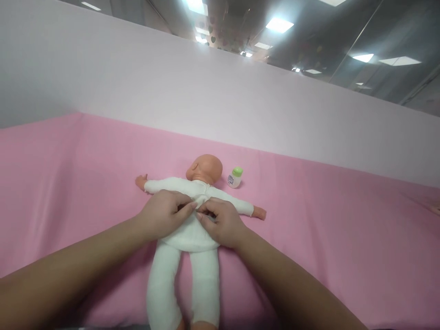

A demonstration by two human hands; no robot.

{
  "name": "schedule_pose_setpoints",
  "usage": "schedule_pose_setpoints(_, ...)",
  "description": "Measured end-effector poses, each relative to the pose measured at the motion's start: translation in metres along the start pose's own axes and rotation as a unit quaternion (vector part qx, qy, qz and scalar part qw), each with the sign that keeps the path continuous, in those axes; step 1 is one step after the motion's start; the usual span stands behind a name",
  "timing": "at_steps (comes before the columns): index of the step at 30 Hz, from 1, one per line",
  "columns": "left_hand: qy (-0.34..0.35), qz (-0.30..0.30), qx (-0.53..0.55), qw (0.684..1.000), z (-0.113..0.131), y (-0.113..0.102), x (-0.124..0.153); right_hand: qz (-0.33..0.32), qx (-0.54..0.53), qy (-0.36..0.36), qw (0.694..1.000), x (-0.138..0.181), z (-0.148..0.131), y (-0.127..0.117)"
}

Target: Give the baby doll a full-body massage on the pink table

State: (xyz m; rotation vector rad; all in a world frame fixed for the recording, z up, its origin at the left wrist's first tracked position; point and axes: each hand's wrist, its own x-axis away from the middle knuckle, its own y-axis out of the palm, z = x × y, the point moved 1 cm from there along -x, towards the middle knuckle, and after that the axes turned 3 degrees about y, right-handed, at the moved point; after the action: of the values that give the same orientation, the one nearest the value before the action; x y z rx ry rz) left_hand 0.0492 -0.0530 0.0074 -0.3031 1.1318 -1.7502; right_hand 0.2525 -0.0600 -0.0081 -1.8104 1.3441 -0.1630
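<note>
Head view: doll (190, 236) beneath both hands (163, 213) (225, 224)

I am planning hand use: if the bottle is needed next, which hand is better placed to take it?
Probably the right hand: it is nearer the bottle, right of the doll's head. The left hand is farther away, though both hands touch the doll.

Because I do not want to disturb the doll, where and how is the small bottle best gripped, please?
The bottle is probably best gripped around its body, below the green cap, coming from the right: it stands cap-up, with the doll's head on its left and one doll's arm nearer the camera.
</note>
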Motion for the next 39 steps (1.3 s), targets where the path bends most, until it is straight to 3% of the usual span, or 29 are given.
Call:
schedule_pose_setpoints(10, 0.145, 0.104, -0.126, 0.976, 0.000, 0.010, 0.005, 0.130, 0.074, -0.038, 0.988, 0.001, 0.010, 0.004)
schedule_pose_setpoints(13, 0.138, 0.088, -0.125, 0.979, 0.001, 0.009, 0.002, 0.111, 0.087, -0.033, 0.989, 0.001, 0.013, 0.006)
schedule_pose_setpoints(16, 0.095, 0.033, -0.109, 0.989, -0.002, 0.010, -0.002, 0.053, 0.083, -0.028, 0.995, -0.002, 0.017, 0.006)
schedule_pose_setpoints(19, 0.067, 0.016, -0.098, 0.993, -0.005, 0.010, -0.005, 0.011, 0.074, -0.030, 0.997, -0.004, 0.021, 0.004)
schedule_pose_setpoints(30, 0.115, 0.045, -0.148, 0.981, -0.005, 0.010, -0.001, 0.099, 0.083, -0.037, 0.991, -0.001, 0.023, 0.007)
schedule_pose_setpoints(39, 0.088, -0.009, -0.131, 0.987, -0.014, 0.013, -0.007, 0.023, 0.091, -0.002, 0.996, -0.005, 0.030, 0.010)
